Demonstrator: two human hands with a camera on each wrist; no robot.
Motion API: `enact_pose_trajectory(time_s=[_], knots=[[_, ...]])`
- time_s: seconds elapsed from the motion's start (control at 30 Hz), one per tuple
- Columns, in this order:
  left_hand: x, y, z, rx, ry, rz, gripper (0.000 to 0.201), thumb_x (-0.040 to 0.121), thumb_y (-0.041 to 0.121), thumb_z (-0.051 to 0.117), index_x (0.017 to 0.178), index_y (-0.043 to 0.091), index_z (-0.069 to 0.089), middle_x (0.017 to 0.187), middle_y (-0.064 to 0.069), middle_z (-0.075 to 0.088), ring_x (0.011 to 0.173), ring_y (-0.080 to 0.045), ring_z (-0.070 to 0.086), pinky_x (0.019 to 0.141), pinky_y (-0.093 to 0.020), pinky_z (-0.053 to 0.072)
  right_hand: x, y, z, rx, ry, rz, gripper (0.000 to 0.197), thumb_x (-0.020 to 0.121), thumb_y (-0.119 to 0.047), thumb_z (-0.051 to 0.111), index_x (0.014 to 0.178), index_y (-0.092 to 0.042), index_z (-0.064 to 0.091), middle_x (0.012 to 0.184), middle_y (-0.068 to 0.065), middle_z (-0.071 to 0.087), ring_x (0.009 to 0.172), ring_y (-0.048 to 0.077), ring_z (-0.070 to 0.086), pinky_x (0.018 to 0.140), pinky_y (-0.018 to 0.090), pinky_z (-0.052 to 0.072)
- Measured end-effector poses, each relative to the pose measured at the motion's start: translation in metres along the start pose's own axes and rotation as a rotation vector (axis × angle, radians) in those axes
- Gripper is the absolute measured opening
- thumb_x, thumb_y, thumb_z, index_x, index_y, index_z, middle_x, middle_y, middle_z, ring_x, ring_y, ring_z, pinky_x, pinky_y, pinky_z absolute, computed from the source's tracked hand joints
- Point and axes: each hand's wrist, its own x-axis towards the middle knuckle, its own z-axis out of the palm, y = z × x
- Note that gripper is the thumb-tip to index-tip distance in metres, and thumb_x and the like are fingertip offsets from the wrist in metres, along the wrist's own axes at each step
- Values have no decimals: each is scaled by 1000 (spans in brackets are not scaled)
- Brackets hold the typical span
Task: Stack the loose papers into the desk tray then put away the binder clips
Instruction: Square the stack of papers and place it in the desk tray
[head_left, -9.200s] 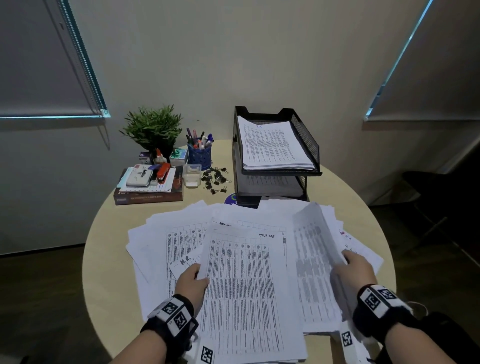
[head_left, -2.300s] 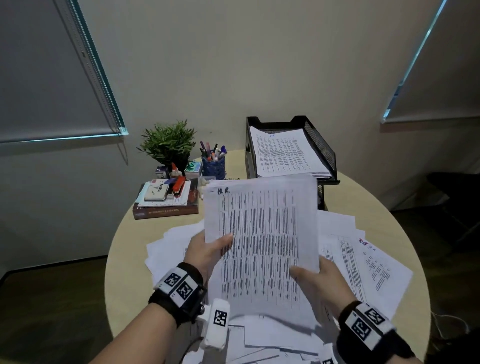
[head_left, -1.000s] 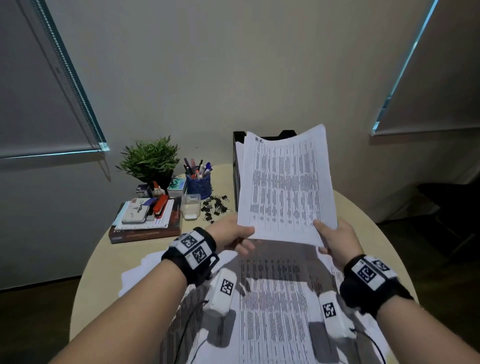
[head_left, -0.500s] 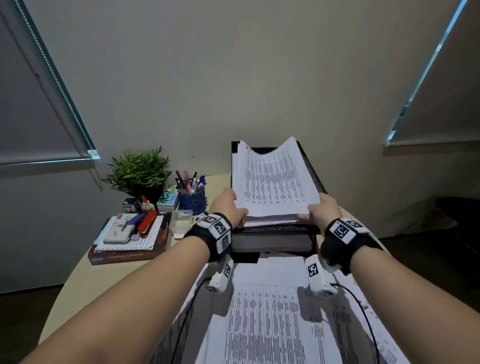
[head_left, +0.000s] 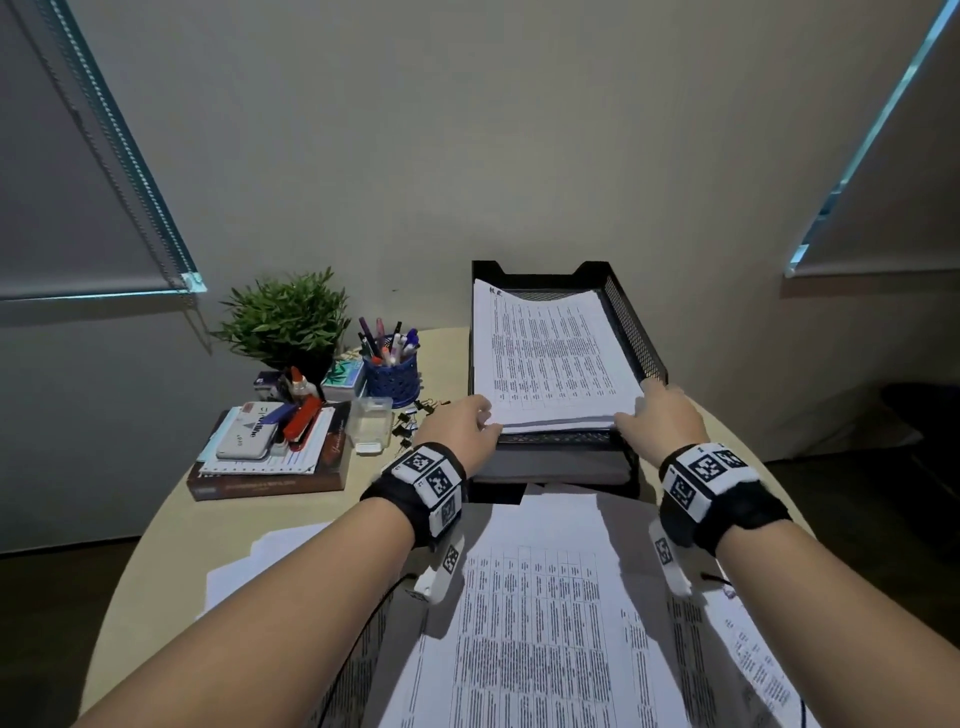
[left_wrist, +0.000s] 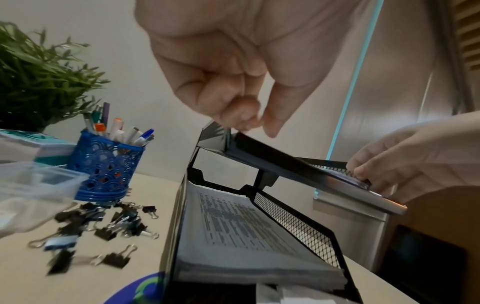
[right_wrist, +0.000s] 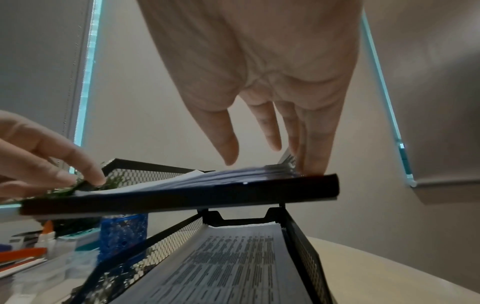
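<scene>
A black mesh two-tier desk tray (head_left: 635, 338) stands at the back of the round table. A printed paper stack (head_left: 550, 358) lies flat in its top tier. My left hand (head_left: 457, 423) is at the stack's front left corner, thumb on top and fingers curled at the edge (left_wrist: 257, 123). My right hand (head_left: 660, 415) touches the front right corner with straight fingers (right_wrist: 259, 148). Loose papers (head_left: 535, 623) cover the table in front of the tray. Several black binder clips (left_wrist: 103, 222) lie scattered left of the tray. The lower tier also holds papers (right_wrist: 233, 267).
A clear plastic container (head_left: 370, 426) and a blue pen cup (head_left: 389, 374) stand beside the clips. Further left are a potted plant (head_left: 285, 317) and a book (head_left: 270, 480) carrying a stapler and small items. The wall is right behind the tray.
Both hands lifted a sheaf of papers off the table, carried it forward and laid it onto the top tier. The sheets now lie flat and the right fingers have straightened.
</scene>
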Motion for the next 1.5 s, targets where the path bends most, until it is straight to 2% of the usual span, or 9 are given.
enact_pose_trajectory(time_s=[0.2,0.4,0.57,0.7,0.83,1.07,1.17,1.37,1.5], knots=[[-48,-36,12,-110,-9,-77,40,88,31,57,123,15,46,94,-1,54,85,-21,55,73,-28,42,-65,8,13,166,69,-73,44,89,-24,57,130,-8,49,132,14,44,120,32,47,101,36,38],[-104,-91,35,-102,-169,-254,49,85,29,61,128,12,45,125,-9,50,114,-22,54,97,-32,44,-136,30,57,194,-156,12,44,91,-28,57,131,-10,48,134,12,47,114,27,54,94,35,44],[-156,-124,56,-34,-279,-363,35,81,30,60,109,11,51,114,-9,53,102,-25,55,81,-29,46,-185,50,95,164,-302,165,50,88,-35,62,127,-7,48,127,13,54,112,24,57,89,30,45],[-190,-142,74,-17,-264,-294,63,81,41,61,135,16,42,129,-8,47,119,-24,47,98,-32,42,-212,70,116,103,-351,265,61,74,-58,66,108,-12,45,105,12,51,89,21,43,61,28,35],[-203,-146,77,-37,-265,-232,70,78,45,65,138,23,36,130,-4,47,121,-21,45,97,-29,40,-230,76,125,163,-333,295,96,73,-54,71,144,-4,30,140,17,41,125,31,45,96,36,43],[-197,-145,79,-33,-235,-262,40,69,32,71,59,22,34,67,6,36,59,-10,36,50,-23,32,-241,79,127,270,-354,267,82,75,-36,77,139,-8,36,95,0,51,95,19,51,73,26,41],[-197,-146,81,6,-202,-226,46,76,31,67,55,18,29,64,5,32,53,-7,31,46,-22,22,-243,78,129,176,-306,287,82,69,-44,78,135,-11,43,121,7,51,113,25,51,91,32,45],[-198,-146,83,-145,-127,-342,14,79,17,68,82,18,54,90,0,51,89,-20,56,73,-25,41,-244,70,117,14,-319,326,86,68,-55,73,137,-18,37,140,9,34,131,29,29,103,41,36],[-202,-143,91,-170,-45,-402,45,75,6,68,119,12,56,117,-6,53,106,-22,57,91,-26,45,-238,76,113,-50,-370,346,107,59,-67,72,143,-22,23,154,10,14,140,31,16,107,50,28]])
